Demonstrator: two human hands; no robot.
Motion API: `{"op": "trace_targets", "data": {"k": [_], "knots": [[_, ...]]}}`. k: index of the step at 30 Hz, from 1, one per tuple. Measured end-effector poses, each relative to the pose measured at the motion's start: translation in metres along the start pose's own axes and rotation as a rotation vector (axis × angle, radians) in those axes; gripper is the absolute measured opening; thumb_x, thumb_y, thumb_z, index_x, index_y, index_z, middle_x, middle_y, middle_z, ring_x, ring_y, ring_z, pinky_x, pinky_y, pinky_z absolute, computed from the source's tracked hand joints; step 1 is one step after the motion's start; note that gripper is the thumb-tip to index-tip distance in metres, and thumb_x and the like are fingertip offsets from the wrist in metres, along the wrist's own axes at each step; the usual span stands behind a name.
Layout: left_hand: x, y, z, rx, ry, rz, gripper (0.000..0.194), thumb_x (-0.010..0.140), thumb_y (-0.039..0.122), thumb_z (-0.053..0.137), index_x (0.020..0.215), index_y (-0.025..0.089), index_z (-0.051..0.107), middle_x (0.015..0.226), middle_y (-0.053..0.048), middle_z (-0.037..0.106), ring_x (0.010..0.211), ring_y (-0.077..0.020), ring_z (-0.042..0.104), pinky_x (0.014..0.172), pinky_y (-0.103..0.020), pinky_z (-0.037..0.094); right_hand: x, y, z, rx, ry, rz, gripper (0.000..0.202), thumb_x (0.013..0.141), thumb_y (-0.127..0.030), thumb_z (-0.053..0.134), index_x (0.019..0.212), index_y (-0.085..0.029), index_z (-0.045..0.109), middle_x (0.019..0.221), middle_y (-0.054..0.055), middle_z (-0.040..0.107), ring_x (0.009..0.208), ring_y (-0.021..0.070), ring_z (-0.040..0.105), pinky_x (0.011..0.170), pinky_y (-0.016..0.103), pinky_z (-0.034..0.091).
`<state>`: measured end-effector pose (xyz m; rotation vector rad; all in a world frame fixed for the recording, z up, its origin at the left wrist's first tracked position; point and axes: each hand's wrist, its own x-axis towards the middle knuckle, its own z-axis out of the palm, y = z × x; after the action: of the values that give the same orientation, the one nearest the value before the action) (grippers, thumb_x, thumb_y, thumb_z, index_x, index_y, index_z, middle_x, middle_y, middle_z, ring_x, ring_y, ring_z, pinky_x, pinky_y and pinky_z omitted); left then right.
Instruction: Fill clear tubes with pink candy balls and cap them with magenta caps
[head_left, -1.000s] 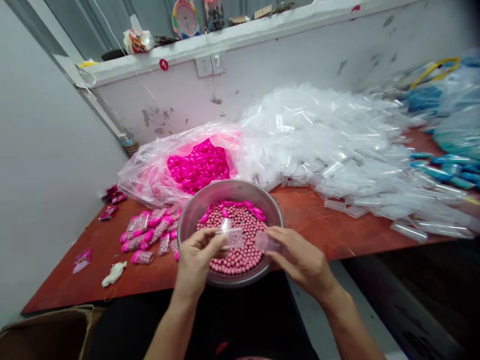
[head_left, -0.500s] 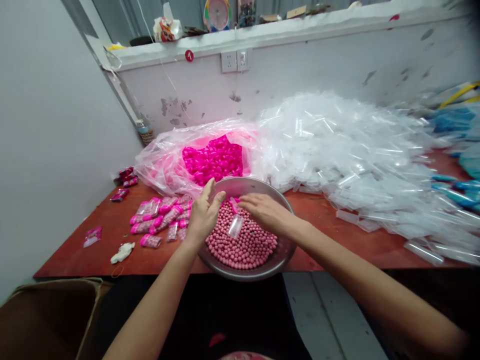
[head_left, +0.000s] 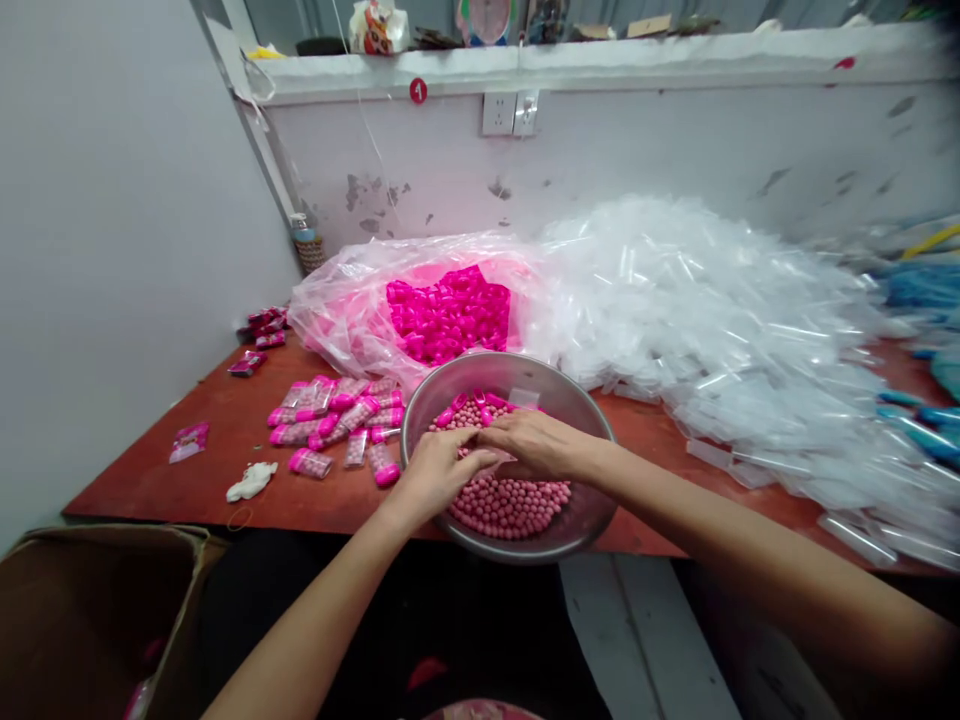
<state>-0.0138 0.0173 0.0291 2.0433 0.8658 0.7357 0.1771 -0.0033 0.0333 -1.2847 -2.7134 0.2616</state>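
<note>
A metal bowl (head_left: pixel 600 470) full of pink beads (head_left: pixel 510 508) stands at the table's front edge. My left hand (head_left: pixel 439 475) and my right hand (head_left: pixel 532 445) meet over the beads, fingers curled and touching. Whatever lies between them is mostly hidden; something pale and see-through shows near the left thumb. Behind the fingers, pink caps (head_left: pixel 484 412) and a clear plastic tube (head_left: pixel 525 398) rest in the bowl. Left of the bowl lie several bead-filled tubes with pink caps (head_left: pixel 322 398), the closest being one capped tube (head_left: pixel 383 465).
Behind the bowl, a plastic bag (head_left: pixel 337 300) holds a heap of pink caps (head_left: pixel 454 315). A large pile of clear tubes (head_left: pixel 690 300) covers the right side. A white lump (head_left: pixel 251 481) and a small packet (head_left: pixel 189 442) lie at left. An open cardboard box (head_left: pixel 97 620) stands below the table.
My hands were apart above the bowl and have come together, lower, over the beads. The tube that lay between them is no longer visible there. The view has shifted slightly.
</note>
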Motion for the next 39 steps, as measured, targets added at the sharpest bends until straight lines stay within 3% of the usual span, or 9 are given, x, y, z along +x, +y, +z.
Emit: {"op": "trace_targets", "data": {"k": [4, 8, 13, 17, 21, 26, 29, 35, 39], "knots": [[-0.004, -0.003, 0.004, -0.176, -0.009, -0.093, 0.024, 0.076, 0.029, 0.056, 0.093, 0.02, 0.071, 0.077, -0.004, 0.07, 0.065, -0.0184, 0.062, 0.059, -0.025, 0.046, -0.009, -0.011, -0.014, 0.49, 0.114, 0.16, 0.033, 0.076, -0.03, 0.064, 0.104, -0.015, 0.057, 0.087, 0.006, 0.065, 0.078, 0.0168, 0.06, 0.069, 0.029, 0.047], [-0.02, -0.004, -0.005, -0.287, 0.057, -0.174, 0.02, 0.073, 0.027, 0.06, 0.085, 0.017, 0.072, 0.068, -0.004, 0.069, 0.06, -0.0168, 0.061, 0.055, -0.024, 0.046, -0.018, -0.001, -0.015, 0.998, 0.098, 0.35, 0.03, 0.072, -0.033, 0.066, 0.092, -0.012, 0.058, 0.065, -0.001, 0.059, 0.058, 0.0121, 0.058, 0.058, 0.026, 0.049], [-0.033, -0.004, -0.02, -0.544, 0.267, -0.312, 0.024, 0.063, 0.029, 0.071, 0.083, 0.014, 0.071, 0.07, -0.004, 0.068, 0.058, -0.0139, 0.059, 0.055, -0.023, 0.049, -0.024, 0.031, -0.027, 0.834, 0.308, 0.493, 0.046, 0.069, -0.038, 0.066, 0.104, -0.01, 0.057, 0.087, 0.009, 0.065, 0.078, 0.0207, 0.063, 0.074, 0.039, 0.051], [-0.026, -0.002, -0.01, -0.96, 0.319, -0.339, 0.031, 0.063, 0.026, 0.074, 0.089, 0.013, 0.065, 0.079, -0.003, 0.066, 0.065, -0.0107, 0.061, 0.062, -0.023, 0.053, -0.015, 0.017, -0.029, 0.549, 0.525, 0.41, 0.061, 0.07, -0.037, 0.068, 0.124, -0.017, 0.047, 0.133, 0.013, 0.044, 0.122, 0.0269, 0.041, 0.099, 0.046, 0.036], [-0.02, 0.005, 0.002, -1.232, 0.199, -0.33, 0.03, 0.064, 0.021, 0.074, 0.089, 0.015, 0.059, 0.073, 0.001, 0.061, 0.064, -0.009, 0.061, 0.066, -0.024, 0.055, -0.004, -0.03, -0.015, 0.962, 0.326, 0.207, 0.047, 0.078, -0.038, 0.06, 0.121, -0.02, 0.051, 0.127, 0.009, 0.052, 0.117, 0.022, 0.048, 0.095, 0.04, 0.042], [-0.022, 0.011, 0.004, -1.288, 0.125, -0.352, 0.028, 0.064, 0.022, 0.074, 0.083, 0.014, 0.055, 0.067, 0.003, 0.057, 0.06, -0.0077, 0.059, 0.068, -0.027, 0.055, 0.004, -0.054, 0.0, 1.24, 0.449, 0.207, 0.039, 0.076, -0.038, 0.063, 0.109, -0.018, 0.055, 0.107, 0.007, 0.063, 0.099, 0.0199, 0.059, 0.086, 0.037, 0.047], [-0.024, 0.006, 0.0, -1.109, 0.141, -0.342, 0.028, 0.065, 0.026, 0.073, 0.085, 0.014, 0.056, 0.076, -0.001, 0.062, 0.069, -0.0114, 0.062, 0.067, -0.027, 0.055, 0.002, -0.042, -0.003, 1.091, 0.462, 0.225, 0.039, 0.076, -0.04, 0.062, 0.106, -0.018, 0.051, 0.103, 0.007, 0.062, 0.091, 0.0189, 0.061, 0.078, 0.034, 0.05], [-0.032, -0.016, -0.007, -0.805, 0.313, -0.17, 0.023, 0.072, 0.03, 0.065, 0.087, 0.013, 0.062, 0.086, -0.006, 0.065, 0.082, -0.0163, 0.063, 0.078, -0.031, 0.053, -0.012, -0.001, 0.01, -0.141, -0.109, 0.168, 0.018, 0.077, -0.012, 0.056, 0.095, -0.012, 0.059, 0.092, 0.013, 0.063, 0.086, 0.0253, 0.058, 0.075, 0.039, 0.046], [-0.035, -0.023, -0.005, -0.812, 0.343, -0.17, 0.023, 0.073, 0.03, 0.063, 0.088, 0.012, 0.062, 0.085, -0.006, 0.065, 0.082, -0.0165, 0.063, 0.077, -0.031, 0.053, -0.006, 0.003, 0.04, -0.354, -0.248, 0.118, 0.023, 0.083, -0.003, 0.038, 0.083, -0.007, 0.061, 0.084, 0.02, 0.061, 0.083, 0.0282, 0.055, 0.072, 0.042, 0.044]]}}
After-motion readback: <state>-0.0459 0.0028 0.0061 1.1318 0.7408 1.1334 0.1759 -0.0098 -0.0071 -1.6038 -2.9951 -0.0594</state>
